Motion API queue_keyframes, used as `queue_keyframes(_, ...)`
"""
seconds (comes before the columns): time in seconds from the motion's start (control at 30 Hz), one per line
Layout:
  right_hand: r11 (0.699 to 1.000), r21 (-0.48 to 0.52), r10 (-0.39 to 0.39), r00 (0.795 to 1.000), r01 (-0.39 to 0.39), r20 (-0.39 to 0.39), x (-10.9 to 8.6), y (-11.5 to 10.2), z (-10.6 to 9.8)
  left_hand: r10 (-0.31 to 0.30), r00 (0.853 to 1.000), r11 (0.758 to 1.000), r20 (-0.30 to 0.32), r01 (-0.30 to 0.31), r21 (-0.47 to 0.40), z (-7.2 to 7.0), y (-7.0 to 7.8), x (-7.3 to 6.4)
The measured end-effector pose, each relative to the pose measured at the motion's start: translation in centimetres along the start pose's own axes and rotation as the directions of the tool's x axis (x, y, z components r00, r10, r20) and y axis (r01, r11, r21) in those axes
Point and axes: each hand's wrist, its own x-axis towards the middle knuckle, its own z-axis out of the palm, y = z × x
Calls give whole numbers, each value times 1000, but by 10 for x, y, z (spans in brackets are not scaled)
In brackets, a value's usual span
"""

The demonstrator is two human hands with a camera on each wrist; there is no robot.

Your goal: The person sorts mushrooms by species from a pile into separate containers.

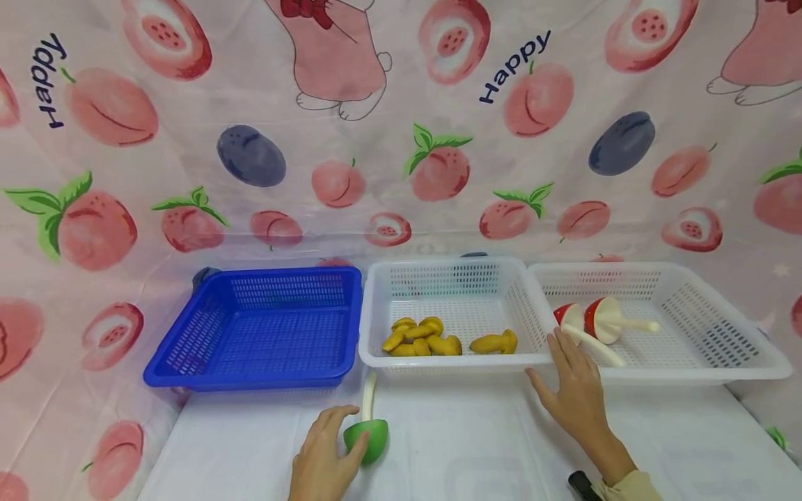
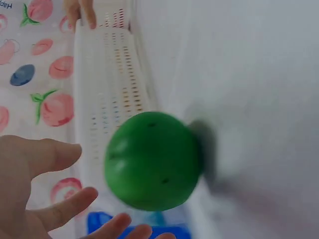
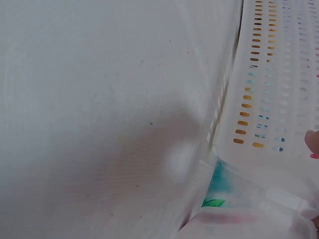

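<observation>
A toy mushroom with a green cap (image 1: pixel 374 445) and a white stem lies on the white table, its stem pointing toward the baskets. Around the cap, my left hand (image 1: pixel 326 452) has its thumb and fingers spread; the left wrist view shows them apart, beside the green cap (image 2: pixel 153 162). My right hand (image 1: pixel 573 390) is at the front rim of the right white basket (image 1: pixel 708 374), fingers extended near a white mushroom stem (image 1: pixel 595 346). Inside that basket are two toy mushrooms with red caps (image 1: pixel 603 321). Only a fingertip (image 3: pixel 312 142) shows in the right wrist view.
The middle white basket (image 1: pixel 438 362) holds several small yellow-brown toy mushrooms (image 1: pixel 421 339), with one mushroom (image 1: pixel 495 342) apart at its right. At the left stands a blue basket (image 1: pixel 250 381). Behind the row hangs a fruit-printed cloth (image 1: pixel 388 174).
</observation>
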Motion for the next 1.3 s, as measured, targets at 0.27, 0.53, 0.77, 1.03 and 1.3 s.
queue_keyframes(0.27,1000,9,-5,1000,5,-7,0,-1,0,-61,995,993,74,68,-94,19,-13,1)
queue_keyframes(0.53,1000,3,-3,1000,3,-7,0,-2,0,-43,998,973,51,53,-227,24,-22,-1)
queue_keyframes(0.77,1000,0,-6,1000,6,-15,0,-1,1,-25,997,974,69,40,-225,16,-21,-6)
queue_keyframes(1.03,1000,-5,-11,1000,11,-24,-1,0,3,2,998,963,60,15,-269,-5,-15,-15)
queue_keyframes(1.3,1000,2,-12,999,12,-32,-4,1,4,82,995,955,-62,-96,-281,-24,-14,-22)
